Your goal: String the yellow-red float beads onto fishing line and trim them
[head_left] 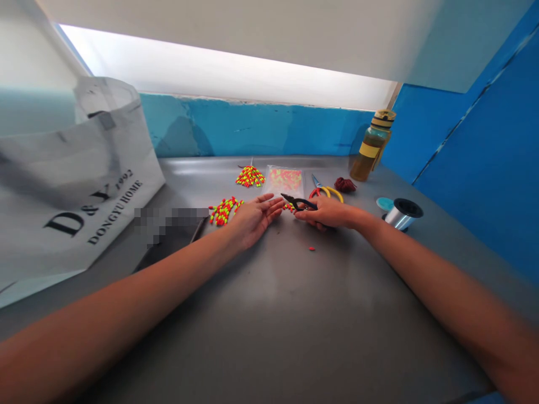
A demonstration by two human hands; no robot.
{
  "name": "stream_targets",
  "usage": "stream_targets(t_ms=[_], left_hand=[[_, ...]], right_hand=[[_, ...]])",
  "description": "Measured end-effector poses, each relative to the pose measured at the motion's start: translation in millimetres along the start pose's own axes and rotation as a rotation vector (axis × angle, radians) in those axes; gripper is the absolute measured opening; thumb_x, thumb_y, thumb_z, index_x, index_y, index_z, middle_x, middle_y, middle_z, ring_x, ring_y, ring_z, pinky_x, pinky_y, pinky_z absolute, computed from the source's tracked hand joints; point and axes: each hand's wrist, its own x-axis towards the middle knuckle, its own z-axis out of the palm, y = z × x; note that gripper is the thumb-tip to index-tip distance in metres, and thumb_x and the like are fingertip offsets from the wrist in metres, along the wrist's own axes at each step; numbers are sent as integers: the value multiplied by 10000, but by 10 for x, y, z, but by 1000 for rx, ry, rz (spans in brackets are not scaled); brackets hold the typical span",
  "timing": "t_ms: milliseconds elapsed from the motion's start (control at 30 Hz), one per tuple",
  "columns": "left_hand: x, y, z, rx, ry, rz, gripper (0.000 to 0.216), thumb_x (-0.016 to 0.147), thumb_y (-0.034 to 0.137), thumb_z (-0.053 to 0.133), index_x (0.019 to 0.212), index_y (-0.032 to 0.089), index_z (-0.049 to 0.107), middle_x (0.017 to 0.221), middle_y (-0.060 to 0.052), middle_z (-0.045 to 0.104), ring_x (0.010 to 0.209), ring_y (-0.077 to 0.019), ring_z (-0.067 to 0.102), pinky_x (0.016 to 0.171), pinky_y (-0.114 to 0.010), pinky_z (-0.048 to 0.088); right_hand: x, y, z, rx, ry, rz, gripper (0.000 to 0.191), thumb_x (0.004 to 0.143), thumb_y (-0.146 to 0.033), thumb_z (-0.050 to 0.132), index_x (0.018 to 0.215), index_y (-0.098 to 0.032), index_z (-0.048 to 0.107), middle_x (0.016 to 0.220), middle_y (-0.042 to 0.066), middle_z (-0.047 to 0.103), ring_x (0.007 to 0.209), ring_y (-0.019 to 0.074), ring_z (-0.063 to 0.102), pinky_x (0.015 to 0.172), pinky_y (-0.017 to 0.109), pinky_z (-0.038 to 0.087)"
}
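My right hand (318, 213) is closed around the dark handles of a pair of pliers (295, 201), whose jaws point left toward my other hand. With palm turned up and fingers stretched out, my left hand (259, 219) lies just left of the plier tips. I cannot make out anything held in it. A few small red and yellow-green beads (288, 207) show between the two hands. Left of my left hand is a pile of the same beads (225, 211). A single red bead (311, 248) lies on the table nearer to me.
Farther back are another bead pile (250, 177), a clear bag of beads (285, 179), scissors (330, 192) and dark red cord (345, 184). A bottle (371, 147) and a spool (402, 214) stand at right. A large white bag (96, 196) and a dark object (168, 241) occupy the left.
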Motion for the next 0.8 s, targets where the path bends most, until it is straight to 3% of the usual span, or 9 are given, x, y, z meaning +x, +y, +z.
stream_targets(t_ms=[167,367,467,533,667,800], left_hand=[[-1,13,20,18,19,18,106,936,59,537,920,117,624,892,-100,717,617,-87,611,519,-169,489],[7,31,23,9,73,6,164,974,140,536,823,129,600,708,-26,629,450,-39,445,435,-143,410],[17,40,19,-11,80,-26,198,990,142,461,879,109,622,710,-53,624,495,-69,523,445,-156,446],[23,40,17,-34,72,-51,202,942,48,433,944,83,632,742,-82,642,585,-107,614,504,-175,509],[27,24,7,-73,36,-59,463,763,-132,380,1121,55,606,849,-117,684,777,-162,710,654,-205,589],[24,12,-5,-54,11,-61,530,764,-159,378,1205,59,577,947,-141,710,851,-168,731,725,-210,604]], right_hand=[[-21,2,-22,-5,-16,-17,454,854,-601,637,740,-163,605,582,4,591,510,121,537,493,234,375],[-25,17,-30,4,-35,-54,432,862,-578,635,751,-162,596,610,17,598,530,125,539,511,242,385],[-10,37,-20,24,-26,-51,426,857,-574,643,776,-158,597,657,30,619,546,127,557,525,245,408],[-2,48,-16,27,-22,-44,423,859,-570,642,782,-157,597,669,35,625,548,128,561,523,246,409],[4,59,-20,-7,-29,-34,466,858,-608,626,746,-157,597,614,27,605,528,130,551,518,250,397],[1,51,-21,-5,-26,-41,467,858,-611,626,739,-160,598,602,24,605,522,128,548,517,247,390]])
